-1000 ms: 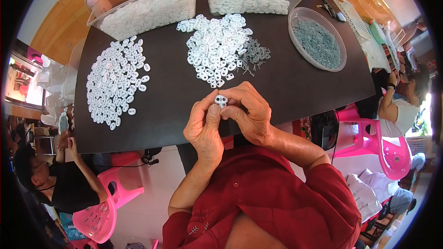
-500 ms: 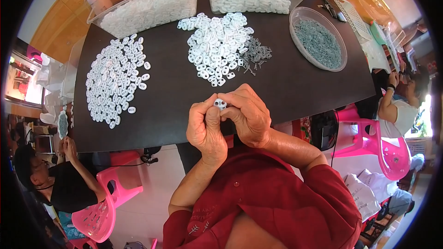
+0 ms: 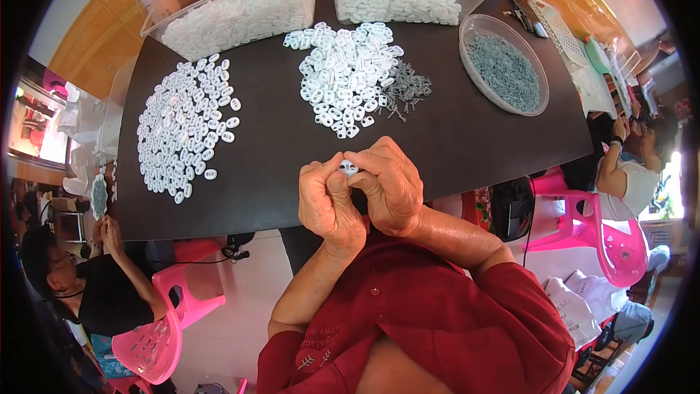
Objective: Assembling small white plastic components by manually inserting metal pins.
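left grip (image 3: pixel 329 199), right grip (image 3: pixel 394 188) pinched close together

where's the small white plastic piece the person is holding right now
In the head view, the small white plastic piece is near centre, held between the left hand and right hand, just below the middle heap of white plastic pieces.

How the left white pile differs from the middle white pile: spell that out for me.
The left pile is spread wide and fairly flat, while the middle pile is heaped closer together. The middle pile has grey pins against its right edge; the left pile has none beside it. Both are many small white pieces with holes, lying on the dark table.
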The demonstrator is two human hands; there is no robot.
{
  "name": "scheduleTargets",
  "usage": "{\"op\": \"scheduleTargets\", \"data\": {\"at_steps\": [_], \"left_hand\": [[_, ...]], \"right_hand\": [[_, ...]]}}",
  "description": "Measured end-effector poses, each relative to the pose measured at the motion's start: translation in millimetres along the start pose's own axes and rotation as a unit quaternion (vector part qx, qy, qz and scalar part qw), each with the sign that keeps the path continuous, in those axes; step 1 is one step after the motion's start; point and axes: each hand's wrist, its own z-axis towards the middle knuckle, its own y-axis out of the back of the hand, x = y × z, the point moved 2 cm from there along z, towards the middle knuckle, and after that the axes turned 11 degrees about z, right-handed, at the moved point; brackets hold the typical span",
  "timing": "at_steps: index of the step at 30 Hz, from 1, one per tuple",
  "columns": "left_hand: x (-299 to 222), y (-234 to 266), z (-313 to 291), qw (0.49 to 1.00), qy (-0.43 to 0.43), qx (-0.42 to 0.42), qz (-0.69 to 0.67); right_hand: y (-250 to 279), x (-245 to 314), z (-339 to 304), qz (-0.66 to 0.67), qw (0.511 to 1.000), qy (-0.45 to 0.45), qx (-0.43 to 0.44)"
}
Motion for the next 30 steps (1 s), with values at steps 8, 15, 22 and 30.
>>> {"op": "scheduleTargets", "data": {"at_steps": [8,15,22,30], "left_hand": [[-0.1,2.7,3.9,1.0,-0.006,0.0,0.006],[11.1,19.7,15.4,0.975,0.174,0.124,-0.066],[24.6,33.9,37.3,0.968,0.219,0.108,-0.061],[36.8,28.1,46.3,0.963,0.221,0.142,-0.05]], "right_hand": [[-4.0,1.1,5.2,-0.009,1.0,-0.001,-0.008],[22.8,-12.5,50.8,-0.033,0.993,-0.073,0.089],[-7.7,-105.9,200.9,-0.074,0.993,-0.093,0.02],[-18.9,-140.8,203.8,-0.293,0.939,0.14,0.109]]}}
